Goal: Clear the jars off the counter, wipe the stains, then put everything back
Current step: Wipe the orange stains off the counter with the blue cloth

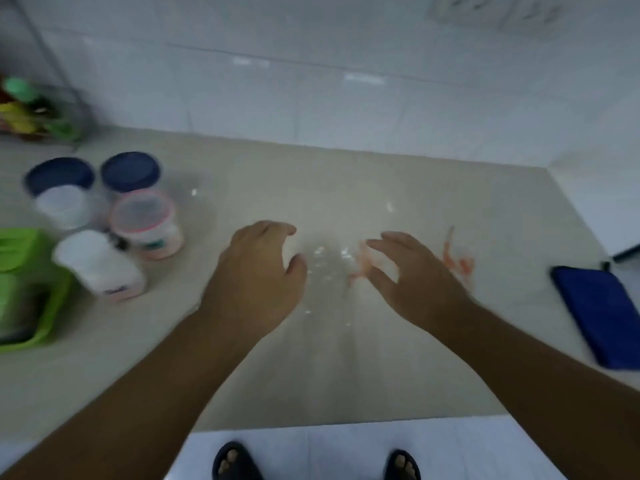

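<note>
Several jars stand grouped at the left of the beige counter [346,375]: two with dark blue lids [59,176] [130,171], a pink-rimmed jar [145,223] and a white-lidded jar [100,265]. Orange-red stains [457,263] and white specks [320,252] mark the counter's middle. My left hand [256,271] and my right hand [412,275] hover over the stained patch, fingers spread and curved, holding nothing. My right hand covers part of the stains. A folded blue cloth [602,313] lies at the right edge. The frame is blurred.
A green plastic basket [31,292] sits at the far left, touching the jar group. A wire rack with bottles [31,112] stands in the back left corner. White tiled wall runs behind the counter. My sandalled feet [232,462] show below the counter's front edge.
</note>
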`<move>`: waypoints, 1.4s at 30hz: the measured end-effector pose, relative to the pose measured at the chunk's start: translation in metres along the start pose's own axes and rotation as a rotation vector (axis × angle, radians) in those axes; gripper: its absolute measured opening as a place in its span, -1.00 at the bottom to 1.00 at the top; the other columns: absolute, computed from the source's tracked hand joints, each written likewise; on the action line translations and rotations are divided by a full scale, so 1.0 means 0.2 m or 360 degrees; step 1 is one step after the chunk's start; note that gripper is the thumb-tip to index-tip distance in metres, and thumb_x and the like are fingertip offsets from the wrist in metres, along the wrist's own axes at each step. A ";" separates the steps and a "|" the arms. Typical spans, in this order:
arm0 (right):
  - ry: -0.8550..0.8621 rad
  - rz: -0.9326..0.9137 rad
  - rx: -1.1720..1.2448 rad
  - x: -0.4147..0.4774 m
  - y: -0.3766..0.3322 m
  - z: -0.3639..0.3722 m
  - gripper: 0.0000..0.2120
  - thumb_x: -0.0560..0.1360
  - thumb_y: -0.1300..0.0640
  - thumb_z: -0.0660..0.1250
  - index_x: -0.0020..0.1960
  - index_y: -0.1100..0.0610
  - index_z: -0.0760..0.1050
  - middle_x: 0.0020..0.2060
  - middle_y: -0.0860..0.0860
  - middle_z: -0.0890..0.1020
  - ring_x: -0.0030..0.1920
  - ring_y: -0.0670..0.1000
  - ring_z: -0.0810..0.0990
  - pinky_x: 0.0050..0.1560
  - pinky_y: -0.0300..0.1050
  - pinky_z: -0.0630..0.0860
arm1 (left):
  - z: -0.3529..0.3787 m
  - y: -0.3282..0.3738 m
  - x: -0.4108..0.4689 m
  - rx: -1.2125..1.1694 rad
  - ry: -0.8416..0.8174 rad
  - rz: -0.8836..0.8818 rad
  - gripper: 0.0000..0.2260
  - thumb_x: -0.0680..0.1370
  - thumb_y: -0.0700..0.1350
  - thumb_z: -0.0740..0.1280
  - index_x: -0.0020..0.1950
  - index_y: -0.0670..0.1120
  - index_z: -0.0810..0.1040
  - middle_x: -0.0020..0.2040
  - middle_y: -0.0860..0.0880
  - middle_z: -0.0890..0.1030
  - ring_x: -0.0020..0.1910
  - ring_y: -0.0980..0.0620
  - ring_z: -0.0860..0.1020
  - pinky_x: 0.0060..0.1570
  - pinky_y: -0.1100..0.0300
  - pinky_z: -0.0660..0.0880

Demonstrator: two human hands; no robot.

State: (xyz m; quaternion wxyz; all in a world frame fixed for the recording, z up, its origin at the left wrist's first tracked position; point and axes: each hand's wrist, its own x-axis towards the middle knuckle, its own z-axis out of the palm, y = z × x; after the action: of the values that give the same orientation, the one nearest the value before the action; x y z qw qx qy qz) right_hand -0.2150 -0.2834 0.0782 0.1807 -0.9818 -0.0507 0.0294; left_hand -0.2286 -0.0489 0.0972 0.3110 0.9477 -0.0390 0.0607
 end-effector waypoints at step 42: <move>0.0019 0.0419 -0.0310 0.13 2.33 -0.16 -0.47 0.66 -0.18 -0.13 0.62 -0.21 0.01 0.65 -0.04 0.02 0.64 0.13 -0.08 0.56 0.33 -0.17 | 1.92 1.42 -0.29 0.0500 -0.0299 0.0160 -0.43 0.47 0.11 0.25 0.45 -0.06 0.42 0.45 -0.09 0.41 0.39 -0.18 0.36 0.29 -0.02 0.24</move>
State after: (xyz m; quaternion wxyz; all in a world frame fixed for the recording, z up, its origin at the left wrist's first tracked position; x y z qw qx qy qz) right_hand -0.1458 -0.7259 -0.0599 0.0796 -0.9930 0.0770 0.0421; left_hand -0.2822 -0.5033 -0.0521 0.1507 0.9829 -0.1052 -0.0074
